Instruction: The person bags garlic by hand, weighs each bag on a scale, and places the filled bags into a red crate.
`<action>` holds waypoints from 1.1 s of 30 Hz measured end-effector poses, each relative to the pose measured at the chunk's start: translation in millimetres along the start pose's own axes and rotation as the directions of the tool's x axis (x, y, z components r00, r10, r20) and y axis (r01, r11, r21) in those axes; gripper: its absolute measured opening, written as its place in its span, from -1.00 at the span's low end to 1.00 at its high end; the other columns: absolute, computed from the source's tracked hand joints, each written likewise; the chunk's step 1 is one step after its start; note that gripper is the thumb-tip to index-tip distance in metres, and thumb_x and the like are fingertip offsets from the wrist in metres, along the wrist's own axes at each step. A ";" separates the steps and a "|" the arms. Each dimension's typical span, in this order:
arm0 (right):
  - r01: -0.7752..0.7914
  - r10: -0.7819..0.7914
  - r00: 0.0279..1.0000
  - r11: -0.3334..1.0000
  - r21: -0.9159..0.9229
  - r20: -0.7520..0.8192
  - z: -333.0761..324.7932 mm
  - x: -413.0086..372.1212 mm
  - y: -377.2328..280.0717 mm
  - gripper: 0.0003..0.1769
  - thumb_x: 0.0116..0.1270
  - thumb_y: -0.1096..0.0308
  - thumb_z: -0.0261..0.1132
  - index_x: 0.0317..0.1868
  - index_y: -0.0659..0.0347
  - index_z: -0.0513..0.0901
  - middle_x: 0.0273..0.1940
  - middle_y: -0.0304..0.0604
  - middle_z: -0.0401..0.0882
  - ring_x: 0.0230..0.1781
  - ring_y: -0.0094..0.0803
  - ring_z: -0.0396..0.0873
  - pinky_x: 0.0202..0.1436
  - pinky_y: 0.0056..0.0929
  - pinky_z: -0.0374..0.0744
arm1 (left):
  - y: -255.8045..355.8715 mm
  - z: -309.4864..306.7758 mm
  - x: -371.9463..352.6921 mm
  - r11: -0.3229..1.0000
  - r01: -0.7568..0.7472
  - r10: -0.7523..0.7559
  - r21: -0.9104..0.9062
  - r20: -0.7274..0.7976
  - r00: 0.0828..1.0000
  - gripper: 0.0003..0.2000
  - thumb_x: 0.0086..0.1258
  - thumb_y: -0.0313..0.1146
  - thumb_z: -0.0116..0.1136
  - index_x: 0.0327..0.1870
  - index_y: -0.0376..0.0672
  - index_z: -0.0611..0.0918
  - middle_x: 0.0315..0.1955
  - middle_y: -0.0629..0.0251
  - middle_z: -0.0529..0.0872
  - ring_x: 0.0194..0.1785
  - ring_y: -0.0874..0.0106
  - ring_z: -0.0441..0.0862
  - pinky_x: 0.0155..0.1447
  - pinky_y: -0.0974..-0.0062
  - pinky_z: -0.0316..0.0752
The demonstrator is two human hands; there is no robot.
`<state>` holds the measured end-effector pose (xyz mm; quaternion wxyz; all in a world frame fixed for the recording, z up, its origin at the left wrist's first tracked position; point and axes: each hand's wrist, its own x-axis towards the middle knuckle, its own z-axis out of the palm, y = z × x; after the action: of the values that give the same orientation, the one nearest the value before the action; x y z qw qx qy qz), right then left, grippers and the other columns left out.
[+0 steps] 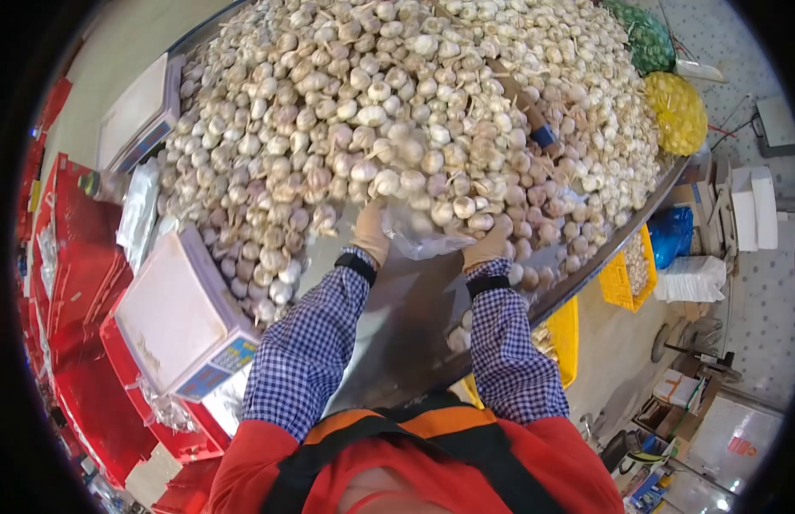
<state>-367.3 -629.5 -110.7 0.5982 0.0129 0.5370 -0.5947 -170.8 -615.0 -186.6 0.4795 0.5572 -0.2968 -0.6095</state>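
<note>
A large heap of garlic bulbs (pixel 329 111) covers most of the metal table (pixel 397 343). At the near edge of the heap, my left hand (pixel 372 233) and my right hand (pixel 490 244) are closed on opposite sides of a clear plastic bag (pixel 423 244). The bag's mouth faces the bulbs, and several bulbs lie against it. Some bulbs beside the bag are blurred. The fingertips of both hands are partly hidden by the bag and the garlic.
Two weighing scales (pixel 179 317) (pixel 140 111) stand at the left, near red crates (pixel 80 325). A brown bar with a blue band (pixel 543 135) lies in the heap. Yellow crates (pixel 616 283) are beyond the right edge; yellow (pixel 675 113) and green (pixel 641 38) net sacks sit at the upper right.
</note>
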 end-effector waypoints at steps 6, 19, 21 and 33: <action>0.178 -0.052 0.901 0.950 -0.257 0.430 2.9 62.1 12.1 -0.57 0.47 0.08 0.03 0.18 0.15 0.45 0.04 -0.23 0.55 0.04 -0.35 0.55 0.02 -0.31 0.61 | 68.0 -1.5 49.6 0.795 0.262 -0.139 -0.548 0.256 0.957 -0.60 0.44 -0.11 0.07 0.16 -0.17 0.51 -0.09 0.31 0.67 -0.11 0.49 0.63 0.00 0.53 0.57; 0.279 0.086 0.794 0.828 -0.486 0.601 55.5 -108.8 -8.4 -0.43 0.49 0.04 0.04 0.28 0.35 0.38 0.19 -0.08 0.47 0.20 -0.37 0.44 0.23 -0.37 0.49 | 105.6 -83.0 -90.1 0.975 0.105 -0.080 -0.196 0.133 0.988 -0.70 0.45 -0.23 0.07 0.01 -0.27 0.60 -0.15 0.36 0.69 -0.12 0.55 0.62 -0.08 0.63 0.52; 0.313 0.068 0.741 0.845 -0.434 0.668 71.7 -137.5 -4.5 -0.43 0.49 0.04 0.03 0.28 0.35 0.39 0.17 -0.10 0.49 0.12 -0.43 0.48 0.11 -0.45 0.53 | 114.1 -103.2 -127.3 0.929 -0.032 -0.015 -0.370 -0.124 0.992 -0.68 0.49 -0.18 0.00 -0.02 -0.26 0.62 -0.17 0.36 0.70 -0.17 0.55 0.63 -0.14 0.61 0.54; 0.409 0.187 0.381 0.844 -0.346 0.906 175.9 -276.0 162.8 -0.70 0.46 0.11 0.15 -0.22 0.18 0.62 -0.60 -0.46 0.37 -0.58 -0.69 0.32 -0.52 -0.66 0.25 | 213.7 -294.4 -327.6 0.771 -0.602 0.521 0.207 -0.749 0.410 -0.82 0.46 -0.36 0.09 -0.12 -0.25 0.68 -0.24 0.36 0.73 -0.17 0.63 0.57 -0.01 0.67 0.41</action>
<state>-60.5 -504.4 43.8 0.7279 -0.5177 0.2532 -0.3716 140.7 -342.1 74.4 0.7595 0.6055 -0.2014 -0.1261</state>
